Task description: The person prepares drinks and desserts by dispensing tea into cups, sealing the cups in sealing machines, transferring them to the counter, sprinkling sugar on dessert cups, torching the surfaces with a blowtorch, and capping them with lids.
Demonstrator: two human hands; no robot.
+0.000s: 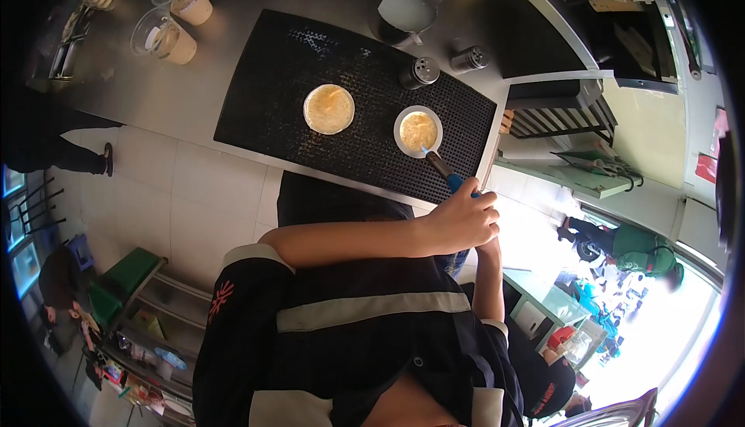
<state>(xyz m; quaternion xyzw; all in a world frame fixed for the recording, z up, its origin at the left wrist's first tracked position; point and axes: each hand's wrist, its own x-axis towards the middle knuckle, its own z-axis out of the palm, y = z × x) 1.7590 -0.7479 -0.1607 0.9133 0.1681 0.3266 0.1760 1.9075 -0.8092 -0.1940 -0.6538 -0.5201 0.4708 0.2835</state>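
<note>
My left hand [459, 219] reaches across from the left, its fingers wrapped round a blue-bodied blowtorch [443, 169]. The dark nozzle points up and left, with a small blue flame at the near rim of a white-rimmed cup [419, 130] of yellowish, frothy content. My right hand [490, 247] is just beneath the left one, mostly covered by it, its fingers hidden. Left of that cup, a second cup [329, 109] with a pale, lightly browned top sits on the black perforated mat [256, 101]. A shaker [420, 72] stands on the mat behind the torched cup.
Another shaker [469, 59] and a metal pitcher [410, 16] are behind the mat. Two clear cups [172, 43] [191, 4] of light brown drink stand at the back left of the steel counter [186, 89]. People are visible at left, lower right and far right.
</note>
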